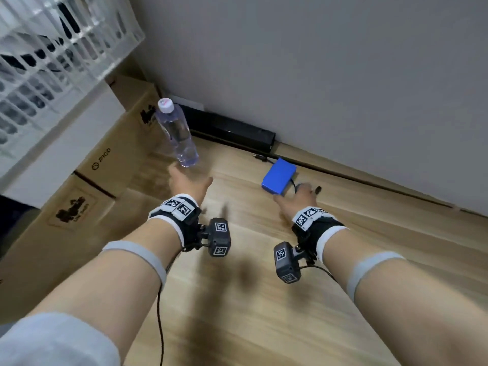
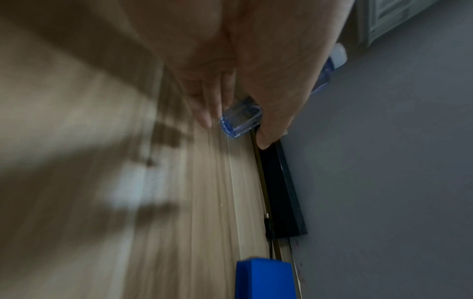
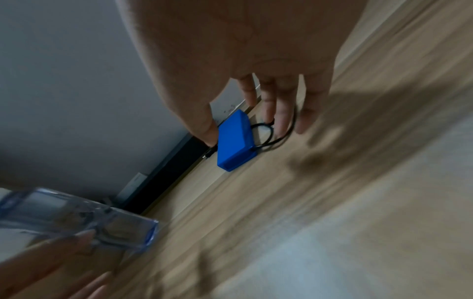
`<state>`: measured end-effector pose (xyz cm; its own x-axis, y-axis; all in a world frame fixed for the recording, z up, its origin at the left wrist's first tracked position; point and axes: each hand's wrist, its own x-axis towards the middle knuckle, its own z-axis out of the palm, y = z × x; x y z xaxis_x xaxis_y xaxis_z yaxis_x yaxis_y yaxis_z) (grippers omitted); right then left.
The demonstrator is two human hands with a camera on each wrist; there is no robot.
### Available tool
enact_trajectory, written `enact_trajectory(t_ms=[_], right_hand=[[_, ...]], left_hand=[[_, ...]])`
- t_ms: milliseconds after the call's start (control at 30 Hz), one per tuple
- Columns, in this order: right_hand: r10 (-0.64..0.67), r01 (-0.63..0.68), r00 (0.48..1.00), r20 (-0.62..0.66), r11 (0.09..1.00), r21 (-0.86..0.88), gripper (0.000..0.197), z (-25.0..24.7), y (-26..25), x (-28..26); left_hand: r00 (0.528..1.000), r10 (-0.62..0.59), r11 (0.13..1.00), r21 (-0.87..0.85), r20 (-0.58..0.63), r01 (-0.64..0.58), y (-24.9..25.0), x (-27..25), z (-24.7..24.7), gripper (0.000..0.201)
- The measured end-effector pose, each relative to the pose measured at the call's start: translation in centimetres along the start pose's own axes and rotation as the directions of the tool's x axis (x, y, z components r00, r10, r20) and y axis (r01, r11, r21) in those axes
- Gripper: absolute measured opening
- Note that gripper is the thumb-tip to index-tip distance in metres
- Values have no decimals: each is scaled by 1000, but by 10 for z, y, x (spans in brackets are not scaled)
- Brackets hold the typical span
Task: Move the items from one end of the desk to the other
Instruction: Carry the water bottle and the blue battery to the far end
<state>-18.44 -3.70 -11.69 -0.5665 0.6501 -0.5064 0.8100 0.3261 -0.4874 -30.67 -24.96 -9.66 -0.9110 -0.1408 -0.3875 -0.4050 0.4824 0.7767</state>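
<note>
A clear water bottle (image 1: 177, 133) with a white cap leans at the far left of the wooden desk (image 1: 250, 299). My left hand (image 1: 188, 180) grips it near the base; in the left wrist view the bottle (image 2: 240, 117) sits between thumb and fingers of that hand (image 2: 234, 129). A blue box (image 1: 278, 179) with a black cable (image 1: 293, 184) lies by the wall. My right hand (image 1: 298, 196) hovers just right of it with fingers spread and straight, holding nothing. In the right wrist view the fingertips (image 3: 281, 125) are over the cable loop (image 3: 268, 139) beside the box (image 3: 236, 141).
Brown cardboard boxes (image 1: 105, 165) are stacked along the desk's left side, with a white slatted crate (image 1: 52, 48) above them. A long black bar (image 1: 232, 130) lies against the grey wall behind the bottle and the box.
</note>
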Motion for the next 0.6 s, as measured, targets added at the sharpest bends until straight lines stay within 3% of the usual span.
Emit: enact_trajectory(t_ms=[100,233,300,400,500,600], right_hand=[[74,-77,995,-60,996,-40,99,17,-24,23],[196,-201,976,-93,979,-39,120,35,-44,45],[222,-230,970,-104,971,-73,123,41,-46,50],[238,-256,960,-150,959,-119,119,53,-46,58],[207,-236,961,-181,960,-152,101,60,-45,56],[91,-124,984,-156,967,-221,90,56,-41,46]], left_hand=[[999,-45,997,63,-18,46,3,40,1,106],[1000,-29,999,44,6,29,12,78,7,82],[1000,1,1000,24,26,-2,16,92,11,88],[1000,21,996,-82,-3,-21,18,112,13,106],[998,53,997,-56,-45,-56,13,118,12,81],[991,131,991,-32,9,-130,13,107,13,74]])
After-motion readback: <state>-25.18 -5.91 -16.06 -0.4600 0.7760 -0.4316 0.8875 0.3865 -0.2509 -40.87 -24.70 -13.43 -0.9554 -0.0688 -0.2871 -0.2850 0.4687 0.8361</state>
